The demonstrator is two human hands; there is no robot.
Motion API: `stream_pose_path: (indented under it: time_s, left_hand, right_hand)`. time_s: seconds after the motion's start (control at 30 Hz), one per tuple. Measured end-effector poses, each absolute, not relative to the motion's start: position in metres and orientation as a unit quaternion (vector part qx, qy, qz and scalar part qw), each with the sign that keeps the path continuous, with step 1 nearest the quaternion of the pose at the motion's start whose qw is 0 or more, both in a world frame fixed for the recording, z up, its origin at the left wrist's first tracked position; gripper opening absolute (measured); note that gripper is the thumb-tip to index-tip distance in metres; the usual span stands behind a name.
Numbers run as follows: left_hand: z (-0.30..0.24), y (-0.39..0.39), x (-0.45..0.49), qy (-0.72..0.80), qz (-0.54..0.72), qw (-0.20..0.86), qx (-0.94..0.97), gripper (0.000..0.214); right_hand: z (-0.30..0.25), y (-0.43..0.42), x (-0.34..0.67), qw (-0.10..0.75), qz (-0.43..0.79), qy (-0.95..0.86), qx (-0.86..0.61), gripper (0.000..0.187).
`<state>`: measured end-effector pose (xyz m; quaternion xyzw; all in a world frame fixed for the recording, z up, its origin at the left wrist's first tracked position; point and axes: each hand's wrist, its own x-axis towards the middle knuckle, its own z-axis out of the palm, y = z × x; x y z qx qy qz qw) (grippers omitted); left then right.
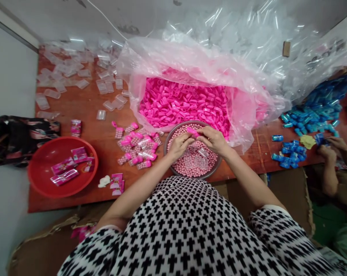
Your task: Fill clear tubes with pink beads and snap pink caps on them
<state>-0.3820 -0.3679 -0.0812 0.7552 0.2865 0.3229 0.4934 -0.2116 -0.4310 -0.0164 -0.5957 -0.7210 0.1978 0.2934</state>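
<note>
My left hand [181, 145] and my right hand [212, 140] meet above a dark basin [165, 147] of pink candy balls [187, 168]. Between their fingertips is a bright pink cap [193, 132], pinched from both sides; whether a container is under it is hidden by my fingers. Clear plastic containers [201, 159] lie on the balls below my hands. Just left of the basin is a pile of filled containers with pink caps [138, 147]. Behind the basin, a plastic bag [236, 115] lies open, full of loose pink caps [185, 101].
At left stands a red bowl [37, 168] with several pink packets [64, 165]. Empty clear containers [66, 69] are scattered at the back left. On the right, a co-worker's hands [331, 149] work near blue containers [291, 153]. A large clear plastic bag [248, 42] fills the back.
</note>
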Motion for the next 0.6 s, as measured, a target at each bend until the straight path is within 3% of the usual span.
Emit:
stream_pose_path:
  time_s: [0.23,0.47,0.6]
  left_hand:
    - [-0.077,-0.378,-0.391,0.209,0.371,0.417,0.803,0.027]
    - [-0.071,-0.373,-0.397,0.183,0.291,0.381,0.858,0.023]
    - [-0.064,-0.372,-0.401,0.193,0.231,0.435,0.849,0.026]
  right_hand:
    - [-0.009,-0.451,-0.22,0.211,0.09,-0.778,-0.585,0.019]
    - [-0.028,-0.456,-0.219,0.225,0.088,-0.794,-0.558,0.02]
    - [-0.008,-0.455,-0.228,0.165,0.04,-0.814,-0.555,0.043]
